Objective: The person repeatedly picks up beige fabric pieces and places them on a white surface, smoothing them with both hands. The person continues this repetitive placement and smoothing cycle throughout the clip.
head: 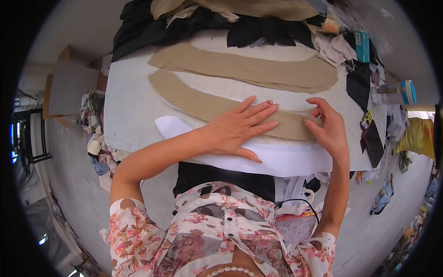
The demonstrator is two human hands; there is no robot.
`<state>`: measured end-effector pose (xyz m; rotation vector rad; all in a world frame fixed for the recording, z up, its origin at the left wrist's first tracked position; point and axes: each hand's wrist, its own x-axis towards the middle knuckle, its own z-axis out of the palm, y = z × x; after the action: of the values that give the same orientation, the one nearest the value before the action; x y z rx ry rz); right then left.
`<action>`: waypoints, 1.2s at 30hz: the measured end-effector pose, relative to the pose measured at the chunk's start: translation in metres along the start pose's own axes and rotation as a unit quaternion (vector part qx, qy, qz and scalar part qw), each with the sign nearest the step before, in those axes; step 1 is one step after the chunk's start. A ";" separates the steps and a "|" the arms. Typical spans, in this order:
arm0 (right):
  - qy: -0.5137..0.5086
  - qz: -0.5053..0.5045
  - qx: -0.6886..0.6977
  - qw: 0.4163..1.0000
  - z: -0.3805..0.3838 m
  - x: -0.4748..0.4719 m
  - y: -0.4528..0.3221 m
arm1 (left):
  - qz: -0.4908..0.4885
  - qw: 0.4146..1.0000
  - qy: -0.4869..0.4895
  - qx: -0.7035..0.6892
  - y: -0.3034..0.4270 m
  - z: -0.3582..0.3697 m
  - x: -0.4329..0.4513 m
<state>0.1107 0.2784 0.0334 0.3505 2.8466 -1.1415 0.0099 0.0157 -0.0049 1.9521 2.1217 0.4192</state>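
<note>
My left hand [232, 130] lies palm down with spread fingers on a curved tan fabric piece [197, 100]. At the right end of that piece, my right hand [327, 126] is bent, its thumb and index fingertips apart. The thumb rests at the cloth; the other fingers are partly hidden. A white curved piece [290, 159] lies partly beneath the tan one, along the table's near side, and its right end is by my right wrist. Farther back is a similar curved stack of tan fabric [249, 69], with several layers showing at its edge.
The pale worktable [128, 104] has black cloth [145, 31] and more tan fabric [256, 8] at its far side. To the right are a teal box [361, 45], a plastic jar [394, 91], a yellow tape measure [367, 118] and a phone [372, 143]. Cloth scraps [92, 110] hang at the left.
</note>
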 end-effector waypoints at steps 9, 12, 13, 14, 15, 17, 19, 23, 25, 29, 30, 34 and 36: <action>0.034 -0.018 -0.033 0.999 0.013 0.002 0.007 | 0.051 0.998 0.039 0.009 0.011 -0.006 0.035; 0.018 -0.015 -0.035 0.999 0.006 0.002 0.008 | 0.067 0.997 0.037 -0.014 0.007 0.014 0.046; 0.010 -0.013 -0.034 0.999 0.002 0.001 0.009 | 0.068 0.997 0.034 -0.018 0.006 0.016 0.047; 0.015 0.004 -0.009 1.000 -0.004 -0.002 0.013 | 0.069 0.997 0.030 -0.022 0.005 0.017 0.046; 0.018 0.020 0.016 1.000 -0.012 -0.007 0.020 | 0.068 0.997 0.026 -0.026 0.005 0.016 0.044; 0.033 0.052 0.051 0.997 -0.026 -0.014 0.029 | 0.063 0.998 0.021 -0.019 0.006 0.015 0.044; 0.057 0.086 0.073 0.992 -0.034 -0.019 0.033 | 0.062 0.998 0.016 -0.012 0.007 0.014 0.044; 0.097 0.074 0.122 0.985 -0.028 -0.019 0.043 | 0.060 0.998 0.012 -0.004 0.007 0.013 0.045; 0.114 0.066 0.115 0.985 -0.024 -0.017 0.050 | 0.062 0.998 0.020 -0.005 0.007 0.013 0.046; 0.138 0.079 0.076 0.984 -0.021 -0.013 0.053 | 0.066 0.997 0.031 -0.003 0.006 0.014 0.046; 0.153 0.076 0.037 0.985 -0.020 -0.013 0.050 | 0.065 0.997 0.030 -0.001 0.007 0.014 0.046; 0.244 0.047 0.019 0.968 -0.023 -0.014 0.042 | 0.061 0.998 0.033 -0.002 0.007 0.016 0.043; 0.270 0.009 0.160 0.949 -0.020 -0.012 0.045 | 0.060 0.998 0.033 -0.004 0.008 0.015 0.043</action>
<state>0.1337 0.3213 0.0189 0.8217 3.0657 -1.7435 0.0190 0.0596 -0.0153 2.0972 2.0450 0.5200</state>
